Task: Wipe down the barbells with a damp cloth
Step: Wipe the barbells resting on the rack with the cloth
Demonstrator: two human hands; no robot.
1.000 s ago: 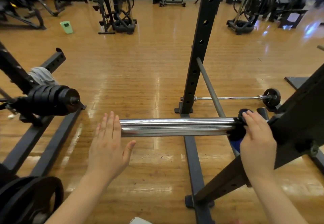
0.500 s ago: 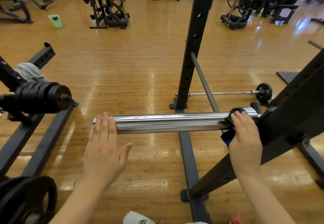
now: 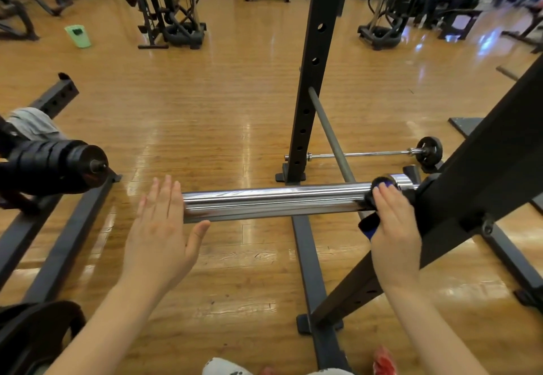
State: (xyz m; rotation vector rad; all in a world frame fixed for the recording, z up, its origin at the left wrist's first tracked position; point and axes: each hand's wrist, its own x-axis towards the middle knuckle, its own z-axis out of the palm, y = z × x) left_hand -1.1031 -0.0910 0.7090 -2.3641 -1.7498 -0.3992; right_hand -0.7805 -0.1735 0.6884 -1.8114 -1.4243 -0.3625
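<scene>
A thick chrome barbell sleeve lies level across the middle of the view, resting in a black rack at the right. My left hand is flat with straight fingers at the sleeve's free left end, thumb under the bar. My right hand lies over the sleeve's right end beside the rack, fingers curved over a dark blue cloth wrapped on the bar. A flap of the cloth hangs below the bar. A second, thin barbell with a small black plate lies on the floor behind.
A black rack upright with holes stands behind the sleeve, a grey bar leaning from it. At the left, another bar end loaded with black plates juts out, a grey cloth behind it. A plate sits at bottom left. Wooden floor, machines at the back.
My right hand with the cloth has slid slightly left along the sleeve, uncovering the chrome collar by the rack. My left hand stays at the free end.
</scene>
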